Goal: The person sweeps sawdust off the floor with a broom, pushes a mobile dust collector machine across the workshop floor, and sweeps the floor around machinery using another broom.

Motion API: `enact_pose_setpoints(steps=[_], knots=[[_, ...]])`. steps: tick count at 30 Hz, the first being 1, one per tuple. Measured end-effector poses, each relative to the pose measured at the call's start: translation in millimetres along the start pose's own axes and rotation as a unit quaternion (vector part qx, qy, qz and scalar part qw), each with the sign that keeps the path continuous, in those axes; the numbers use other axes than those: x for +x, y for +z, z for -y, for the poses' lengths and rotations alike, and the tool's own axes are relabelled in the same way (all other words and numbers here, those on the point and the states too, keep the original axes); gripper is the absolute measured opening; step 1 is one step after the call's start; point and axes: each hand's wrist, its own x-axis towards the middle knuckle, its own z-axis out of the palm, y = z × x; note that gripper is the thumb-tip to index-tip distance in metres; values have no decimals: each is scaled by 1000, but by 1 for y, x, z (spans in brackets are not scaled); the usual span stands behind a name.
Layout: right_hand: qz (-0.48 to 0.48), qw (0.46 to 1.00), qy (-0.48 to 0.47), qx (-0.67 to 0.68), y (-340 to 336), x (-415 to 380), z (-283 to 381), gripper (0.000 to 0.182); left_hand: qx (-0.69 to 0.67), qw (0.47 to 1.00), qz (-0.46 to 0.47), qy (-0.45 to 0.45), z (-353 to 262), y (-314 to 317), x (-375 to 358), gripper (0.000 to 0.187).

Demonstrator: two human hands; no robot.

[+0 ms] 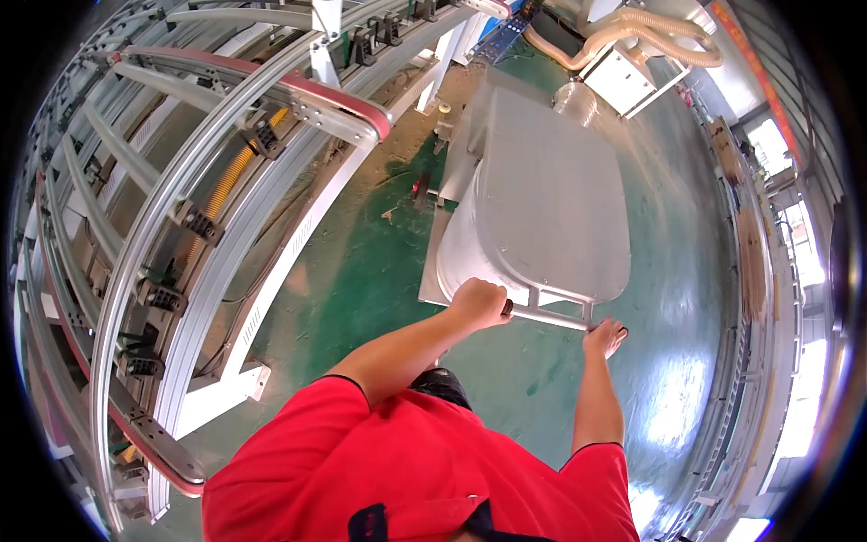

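In front of me stands a wheeled cart with a wide, smooth grey panel (555, 199) on top and a curved white side wall (463, 248) below it. A metal push handle (560, 318) runs along the near end. My left hand (479, 303) is wrapped in a fist around the handle's left end, by a dark grip. At the right end, my right hand (603, 338) has its fingers closed over the same bar, the wrist bent. My red sleeves and both forearms reach forward to it.
To the left runs a long conveyor frame (298, 226) with aluminium rails and a red-edged belt arm (339, 107) jutting toward the cart. Ahead, a beige flexible hose (632, 23) lies over a white cabinet (621, 81). Long boards (750, 244) line the right wall.
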Motion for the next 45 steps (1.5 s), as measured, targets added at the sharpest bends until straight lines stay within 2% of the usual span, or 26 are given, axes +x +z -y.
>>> enact_pose_setpoints(steps=[3,11,17,22,25,28,32,37,45], knots=[[-14,1000,-10,7,14,26,-1,44,-7,999,-41,19,2,5,35,44],[-34,998,-51,20,21,148,6,38,-11,999,-30,-20,-10,13,140,42],[-39,995,-92,-14,24,225,26,36,11,999,-27,-33,8,9,214,43],[-37,996,-82,-28,25,278,57,33,23,998,-29,-46,28,-5,264,43],[-84,993,-83,3,30,305,74,28,23,998,-41,-34,44,-11,295,43],[-44,997,-68,12,21,332,93,28,13,999,-26,-32,61,-18,325,42],[10,997,-74,-37,18,378,116,37,-6,999,-7,-40,78,-26,360,40],[44,993,-74,-77,17,421,139,41,-14,999,-34,-23,101,-34,401,39],[25,992,-97,-75,18,490,171,35,-13,998,-44,-34,124,-43,468,41]])
